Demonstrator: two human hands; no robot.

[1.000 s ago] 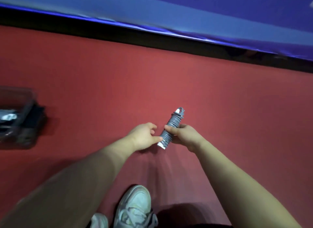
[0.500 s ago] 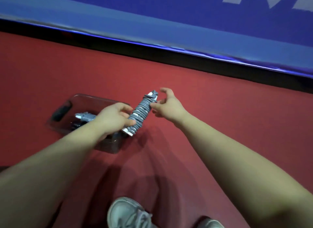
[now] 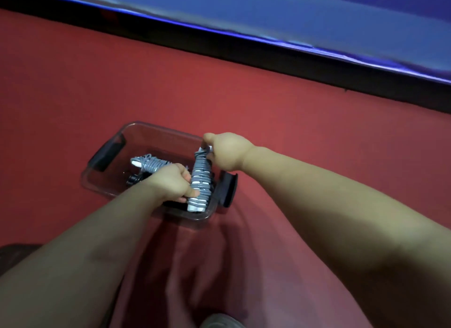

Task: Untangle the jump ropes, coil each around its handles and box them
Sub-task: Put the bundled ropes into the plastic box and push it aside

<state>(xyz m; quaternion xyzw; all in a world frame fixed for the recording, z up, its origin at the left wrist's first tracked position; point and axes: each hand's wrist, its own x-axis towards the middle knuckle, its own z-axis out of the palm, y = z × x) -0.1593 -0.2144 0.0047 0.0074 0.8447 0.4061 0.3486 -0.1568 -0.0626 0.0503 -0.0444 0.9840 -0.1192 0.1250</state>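
A grey jump rope coiled tightly around its white handles (image 3: 200, 181) is held over the right end of a clear plastic box (image 3: 156, 130) with black side handles. My left hand (image 3: 170, 183) grips the lower part of the coiled rope. Up at the bundle's top end, the fingers of my right hand (image 3: 225, 150) pinch it. A second coiled grey rope (image 3: 148, 165) lies inside the box to the left, partly hidden by my left hand. Something black sits on the box floor under it.
The box stands on a red floor. A black strip and a blue padded wall (image 3: 317, 22) run along the far side. The toe of a grey shoe (image 3: 219, 321) shows at the bottom edge. A dark object (image 3: 14, 252) sits at the lower left.
Both hands have carried the coiled rope left from open floor to over the box. My right hand, which had let go, now pinches the top end again.
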